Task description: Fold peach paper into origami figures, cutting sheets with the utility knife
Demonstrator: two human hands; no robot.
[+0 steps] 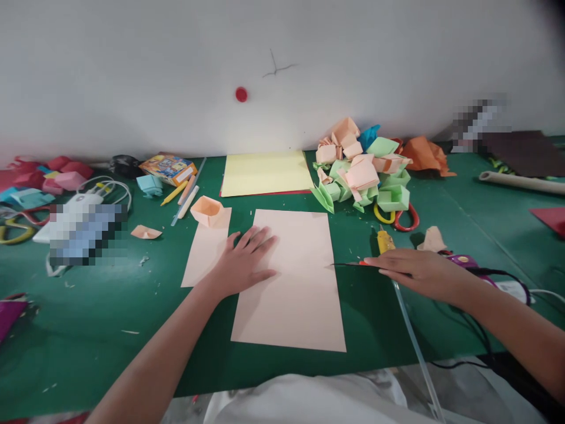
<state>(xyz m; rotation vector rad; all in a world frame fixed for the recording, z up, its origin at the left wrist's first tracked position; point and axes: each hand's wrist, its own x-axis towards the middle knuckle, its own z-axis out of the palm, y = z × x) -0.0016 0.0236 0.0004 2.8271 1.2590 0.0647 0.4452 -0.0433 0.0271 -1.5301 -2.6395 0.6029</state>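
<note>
Large sheet: I see the large peach sheet (300,300) lying flat on the green desk (203,353), and I take it as my landmark.
Left hand: the left hand (241,268) is laid on the left part of the large sheet, palm down. Its fingers are spread apart and hold no object.
Right hand: the right hand (419,271) is to the right of the large sheet, and its fingers are closed on a pointed tool.
Pointed tool: the pointed tool (351,264) has a thin dark blade and some red near the fingers (its handle is mostly hidden from me). Its tip reaches the right edge of the large sheet; whether it touches the paper, I cannot tell.
Narrow piece: a narrow peach piece (198,265) lies just left of the large sheet, and a peach paper box (209,211) overlaps its far end.
Yellow paper: beyond the large sheet, the yellow paper (267,174) lies near the wall (176,76).
Folded papers: a heap of folded papers (362,174), mostly peach and green, is beyond the large sheet and to its right.
</note>
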